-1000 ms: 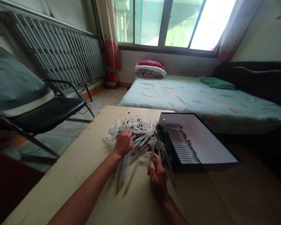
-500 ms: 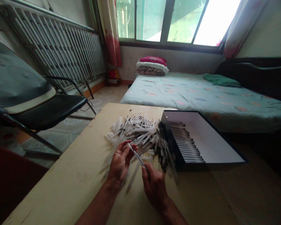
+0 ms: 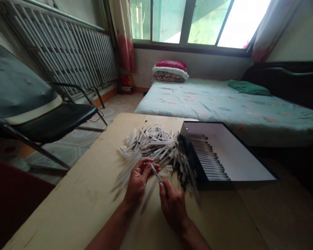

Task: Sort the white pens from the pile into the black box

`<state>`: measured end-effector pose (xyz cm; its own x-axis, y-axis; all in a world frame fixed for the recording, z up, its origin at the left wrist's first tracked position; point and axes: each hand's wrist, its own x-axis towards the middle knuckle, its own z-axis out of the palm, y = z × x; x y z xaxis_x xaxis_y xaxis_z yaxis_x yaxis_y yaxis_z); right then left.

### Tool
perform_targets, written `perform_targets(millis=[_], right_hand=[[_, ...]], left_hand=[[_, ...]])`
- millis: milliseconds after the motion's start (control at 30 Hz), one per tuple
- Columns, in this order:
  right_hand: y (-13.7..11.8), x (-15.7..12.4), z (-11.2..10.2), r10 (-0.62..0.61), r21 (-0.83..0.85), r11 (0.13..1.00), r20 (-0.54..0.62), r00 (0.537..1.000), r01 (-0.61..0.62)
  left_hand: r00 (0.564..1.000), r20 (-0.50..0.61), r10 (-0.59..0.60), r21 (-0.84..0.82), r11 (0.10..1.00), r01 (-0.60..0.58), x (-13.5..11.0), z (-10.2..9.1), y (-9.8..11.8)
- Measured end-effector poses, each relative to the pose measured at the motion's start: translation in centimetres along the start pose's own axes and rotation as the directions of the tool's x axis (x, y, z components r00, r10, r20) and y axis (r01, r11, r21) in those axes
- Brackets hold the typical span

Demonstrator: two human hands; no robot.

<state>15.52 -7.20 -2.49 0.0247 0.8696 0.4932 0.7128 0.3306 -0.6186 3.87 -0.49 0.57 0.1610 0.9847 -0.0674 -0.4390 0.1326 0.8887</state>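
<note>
Between my two hands is a slim pen [image 3: 157, 173] with a pale barrel, held at a slant over the table. My right hand [image 3: 173, 200] is closed round its lower end. At the upper end, the thumb and fingers of my left hand [image 3: 139, 178] pinch the pen's pale tip. Just beyond my hands lies a loose heap of white and clear pen parts [image 3: 153, 140]. Dark-tipped pen parts [image 3: 182, 163] are piled along its right side. An open box [image 3: 240, 156], dark outside and white inside, holds a row of finished-looking pens [image 3: 211, 159] along its left side.
Everything lies on a pale yellow table [image 3: 86, 201]. Behind it stands a bed [image 3: 198, 97] with folded bedding [image 3: 170, 71]. A black folding chair [image 3: 54, 121] is at the left, in front of a metal rail frame [image 3: 67, 48].
My left hand has moved right and slightly toward my right hand, so less of the pen shows between them. The view has shifted a little.
</note>
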Motion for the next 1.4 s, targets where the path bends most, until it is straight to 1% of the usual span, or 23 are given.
perform_targets(millis=[167, 233, 300, 367, 467, 533, 600, 633, 733, 800, 833, 900, 933, 967, 1000, 1033, 1133, 1167, 1200, 1267, 1333, 1367, 1400], right_hand=[[0.0, -0.1, 0.2, 0.026, -0.014, 1.000, 0.003, 1.000, -0.026], [-0.1, -0.1, 0.2, 0.053, 0.014, 0.998, -0.006, 0.999, -0.053], [-0.4, 0.0, 0.2, 0.089, 0.081, 0.993, -0.011, 0.996, -0.088], [-0.8, 0.2, 0.0, 0.135, 0.185, 0.974, 0.000, 0.991, -0.132], [-1.1, 0.4, -0.4, 0.222, 0.328, 0.918, 0.047, 0.974, -0.225], [-1.1, 0.5, -0.5, 0.285, 0.412, 0.859, 0.110, 0.952, -0.305], [-0.9, 0.5, -0.4, 0.349, 0.521, 0.755, 0.194, 0.917, -0.398], [-0.8, 0.4, -0.2, 0.378, 0.585, 0.678, 0.241, 0.894, -0.445], [-0.8, 0.4, 0.2, 0.423, 0.746, 0.377, 0.388, 0.819, -0.548], [-1.0, 0.4, 0.1, 0.414, 0.793, 0.178, 0.476, 0.776, -0.582], [-1.2, 0.5, 0.0, 0.402, 0.800, 0.093, 0.514, 0.758, -0.592], [-1.4, 0.6, -0.2, 0.373, 0.793, -0.026, 0.572, 0.730, -0.608], [-1.4, 0.6, -0.3, 0.365, 0.788, -0.053, 0.587, 0.722, -0.614], [-1.3, 0.7, -0.4, 0.364, 0.784, -0.054, 0.593, 0.719, -0.619], [-1.1, 0.7, -0.3, 0.374, 0.781, -0.026, 0.586, 0.719, -0.623], [-0.9, 0.7, -0.2, 0.394, 0.779, 0.030, 0.567, 0.724, -0.626], [-0.4, 0.8, -0.2, 0.457, 0.742, 0.282, 0.454, 0.765, -0.609], [-0.4, 0.8, -0.5, 0.471, 0.723, 0.355, 0.409, 0.781, -0.593], [-0.5, 0.9, -1.0, 0.488, 0.711, 0.408, 0.361, 0.795, -0.573], [-0.9, 1.1, -3.0, 0.540, 0.708, 0.464, 0.251, 0.804, -0.533], [-1.2, 1.8, -6.1, 0.598, 0.706, 0.521, 0.098, 0.796, -0.479], [-1.0, 2.4, -7.9, 0.606, 0.679, 0.582, 0.004, 0.796, -0.447], [-0.7, 3.2, -9.8, 0.582, 0.619, 0.672, -0.102, 0.807, -0.406]], left_hand=[[0.999, 0.049, 0.016, -0.030, 0.999, -0.015, 0.0, 0.1, -0.2], [0.998, 0.056, 0.018, -0.037, 0.999, -0.016, -0.1, 0.2, -0.2], [0.998, 0.068, 0.020, -0.041, 0.999, -0.017, -0.1, 0.3, -0.3], [0.997, 0.078, 0.025, -0.049, 0.999, -0.021, -0.2, 0.4, -0.2], [0.996, 0.085, 0.031, -0.065, 0.998, -0.026, -0.3, 0.5, -0.2], [0.996, 0.086, 0.034, -0.081, 0.996, -0.027, -0.3, 0.5, -0.2], [0.995, 0.090, 0.039, -0.091, 0.995, -0.031, -0.3, 0.5, -0.2], [0.995, 0.093, 0.041, -0.091, 0.995, -0.033, -0.3, 0.5, -0.2], [0.993, 0.111, 0.046, -0.073, 0.997, -0.038, -0.2, 0.4, -0.2], [0.991, 0.125, 0.049, -0.060, 0.997, -0.042, -0.3, 0.4, -0.2], [0.990, 0.132, 0.051, -0.054, 0.998, -0.044, -0.3, 0.3, -0.2], [0.988, 0.143, 0.055, -0.044, 0.998, -0.049, -0.3, 0.3, -0.3], [0.988, 0.145, 0.056, -0.038, 0.998, -0.051, -0.3, 0.3, -0.4], [0.988, 0.145, 0.055, -0.030, 0.998, -0.051, -0.3, 0.2, -0.5], [0.988, 0.144, 0.050, -0.020, 0.999, -0.048, -0.3, 0.1, -0.5], [0.989, 0.142, 0.045, -0.009, 0.999, -0.044, -0.2, 0.0, -0.6], [0.988, 0.147, 0.045, 0.043, 0.998, -0.052, 0.0, -0.3, -0.6], [0.987, 0.150, 0.066, 0.075, 0.994, -0.077, 0.0, -0.4, -0.5], [0.983, 0.154, 0.099, 0.122, 0.985, -0.118, -0.1, -0.5, -0.5], [0.968, 0.146, 0.204, 0.253, 0.938, -0.236, -0.5, -0.6, -0.6], [0.939, 0.112, 0.326, 0.390, 0.855, -0.343, -0.9, -0.6, -0.7], [0.922, 0.089, 0.376, 0.440, 0.816, -0.375, -1.1, -0.6, -0.8], [0.907, 0.065, 0.416, 0.474, 0.787, -0.395, -1.2, -0.6, -0.9]])
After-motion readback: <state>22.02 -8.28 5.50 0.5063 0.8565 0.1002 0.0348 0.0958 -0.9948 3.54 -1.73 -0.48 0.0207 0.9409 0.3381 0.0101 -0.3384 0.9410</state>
